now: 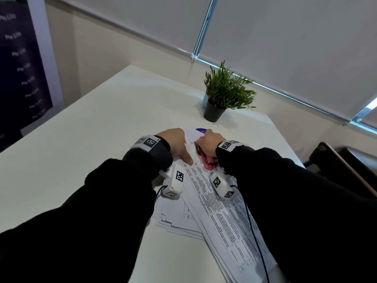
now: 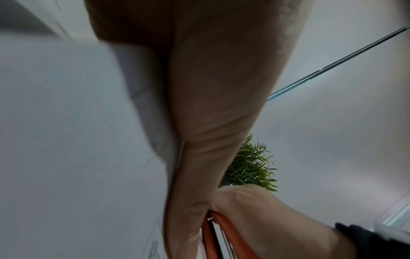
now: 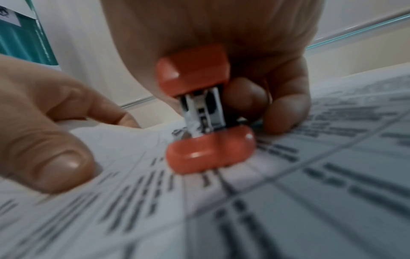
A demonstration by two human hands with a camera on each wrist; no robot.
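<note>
A red stapler [image 1: 210, 163] lies on a spread of printed papers [image 1: 220, 211] on the white table [image 1: 102, 129]. My right hand [image 1: 210, 144] grips the stapler from above. In the right wrist view its orange-red top and base [image 3: 210, 149] are squeezed close together, with my fingers [image 3: 286, 105] curled round its side. My left hand [image 1: 175, 141] rests on the papers just left of the stapler, its thumb [image 3: 44, 149] pressed flat on the sheet. The left wrist view shows that thumb [image 2: 210, 122] beside the stapler [image 2: 230, 241]. The stapler's mouth is hidden under my right hand.
A small green plant in a black pot [image 1: 222, 99] stands on the table beyond my hands. A purple-printed item [image 1: 201, 130] peeks out past the papers. Roller blinds [image 1: 285, 48] cover the window behind. A dark poster [image 1: 18, 64] hangs at left, and a dark chair [image 1: 346, 166] stands at right.
</note>
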